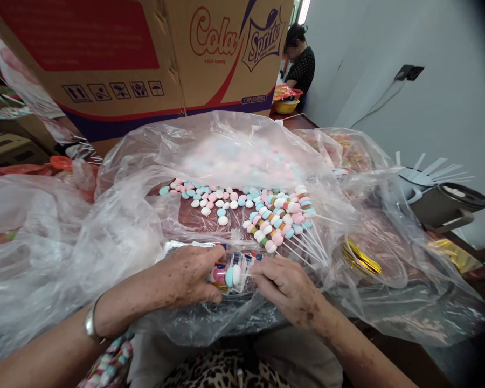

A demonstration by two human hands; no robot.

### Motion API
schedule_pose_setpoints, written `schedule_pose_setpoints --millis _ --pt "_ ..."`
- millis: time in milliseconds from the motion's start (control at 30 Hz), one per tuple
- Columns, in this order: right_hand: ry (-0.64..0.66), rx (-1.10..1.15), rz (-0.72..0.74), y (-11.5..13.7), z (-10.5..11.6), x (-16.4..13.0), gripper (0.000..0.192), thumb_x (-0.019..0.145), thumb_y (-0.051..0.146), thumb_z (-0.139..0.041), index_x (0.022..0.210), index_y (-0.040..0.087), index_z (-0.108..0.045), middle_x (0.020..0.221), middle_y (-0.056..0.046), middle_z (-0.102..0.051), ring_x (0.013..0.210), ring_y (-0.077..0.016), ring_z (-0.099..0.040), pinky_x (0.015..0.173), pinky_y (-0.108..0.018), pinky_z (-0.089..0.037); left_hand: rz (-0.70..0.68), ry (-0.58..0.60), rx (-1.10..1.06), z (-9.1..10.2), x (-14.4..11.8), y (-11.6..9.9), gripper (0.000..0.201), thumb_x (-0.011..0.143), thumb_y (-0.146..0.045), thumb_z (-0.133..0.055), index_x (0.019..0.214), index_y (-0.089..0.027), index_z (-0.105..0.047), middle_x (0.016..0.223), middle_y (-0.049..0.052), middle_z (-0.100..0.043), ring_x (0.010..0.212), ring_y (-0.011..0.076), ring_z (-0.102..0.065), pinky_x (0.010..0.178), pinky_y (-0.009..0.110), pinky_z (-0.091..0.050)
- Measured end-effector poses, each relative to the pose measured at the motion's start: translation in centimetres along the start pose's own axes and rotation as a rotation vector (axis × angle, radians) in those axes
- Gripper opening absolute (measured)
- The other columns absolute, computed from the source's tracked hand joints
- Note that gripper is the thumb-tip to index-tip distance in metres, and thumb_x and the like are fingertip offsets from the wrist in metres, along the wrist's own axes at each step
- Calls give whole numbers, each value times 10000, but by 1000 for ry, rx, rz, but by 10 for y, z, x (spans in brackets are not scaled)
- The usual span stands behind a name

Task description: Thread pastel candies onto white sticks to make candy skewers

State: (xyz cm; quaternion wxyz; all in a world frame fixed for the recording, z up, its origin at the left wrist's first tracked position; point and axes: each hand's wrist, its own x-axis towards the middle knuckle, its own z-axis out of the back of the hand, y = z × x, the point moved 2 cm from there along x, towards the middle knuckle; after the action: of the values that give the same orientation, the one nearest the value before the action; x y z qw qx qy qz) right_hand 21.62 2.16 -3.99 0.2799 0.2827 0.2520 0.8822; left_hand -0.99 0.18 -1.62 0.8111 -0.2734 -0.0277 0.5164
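Note:
My left hand (189,277) and my right hand (285,285) meet over a small clear printed wrapper (230,275) with pink, blue and white candies inside it; both hands grip it. Just beyond the hands lies a bundle of finished candy sticks (285,218), their white sticks pointing right. Loose pastel candies (214,199) are scattered on the clear plastic sheet (121,226) that covers the table.
A large cardboard box (145,59) marked Cola and Sprite stands at the back. Gold twist ties (359,258) lie right of the sticks. A dark container with white sticks (436,194) sits at the right. Another person (301,62) works far behind.

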Motion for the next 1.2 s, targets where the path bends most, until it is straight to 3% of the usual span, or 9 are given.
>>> schedule_pose_setpoints --millis 133,267,367,433,567,733,867,1033,1200 --pt "-10 24 -16 -1 -3 1 220 963 120 -480 822 195 -631 755 15 -677 688 -122 -599 655 -228 -398 3 95 72 -4 -1 0 343 762 -229 -660 1098 -224 -587 981 36 -700 880 267 -632 709 306 -395" --pt "-126 -215 220 2 0 2 221 985 116 -453 884 180 -639 706 1 -648 648 -142 -575 658 -287 -386 -58 226 -110 -2 2 -2 350 735 -177 -646 1077 -242 -606 1028 5 -686 911 233 -623 768 285 -418" --pt "-230 -377 372 6 0 1 188 980 91 -462 991 157 -637 683 -1 -629 612 -151 -547 647 -318 -363 -76 274 -292 0 6 -4 302 704 -180 -685 992 -233 -612 953 -30 -673 853 203 -604 715 249 -423" --pt "-227 -380 393 9 -3 0 192 973 73 -458 990 153 -631 672 2 -623 608 -151 -545 641 -319 -354 -72 248 -332 0 9 -5 291 686 -161 -689 957 -227 -609 876 -42 -654 793 191 -585 661 241 -403" --pt "-142 -330 309 12 -5 -2 243 954 71 -439 823 177 -614 669 -3 -614 622 -153 -527 646 -316 -349 -58 197 -195 -4 10 -5 319 692 -127 -674 993 -217 -620 863 -19 -652 781 205 -574 659 268 -360" --pt "1 -132 40 10 3 -3 286 937 97 -444 686 190 -544 655 22 -567 593 -120 -475 605 -276 -318 -141 125 -127 -12 9 -5 246 759 -116 -591 987 -208 -601 899 9 -667 800 210 -596 685 281 -356" --pt "74 43 -171 12 -10 -4 293 932 102 -465 654 194 -490 588 55 -476 550 -98 -441 542 -236 -288 -154 91 -84 -18 8 -5 178 785 -110 -530 934 -201 -560 835 8 -644 738 195 -579 658 281 -348" --pt "-134 -167 90 17 -26 -4 310 953 82 -421 681 191 -524 648 8 -560 609 -134 -460 656 -276 -355 -181 15 -51 -23 9 3 175 779 -103 -536 915 -212 -549 798 -5 -624 704 177 -545 623 273 -325" --pt "-233 -354 226 17 -20 -4 258 937 37 -439 787 182 -592 665 -10 -579 628 -157 -481 635 -310 -338 -133 -61 -105 -20 11 12 132 816 -220 -620 935 -216 -565 722 -40 -590 594 134 -482 561 256 -288"
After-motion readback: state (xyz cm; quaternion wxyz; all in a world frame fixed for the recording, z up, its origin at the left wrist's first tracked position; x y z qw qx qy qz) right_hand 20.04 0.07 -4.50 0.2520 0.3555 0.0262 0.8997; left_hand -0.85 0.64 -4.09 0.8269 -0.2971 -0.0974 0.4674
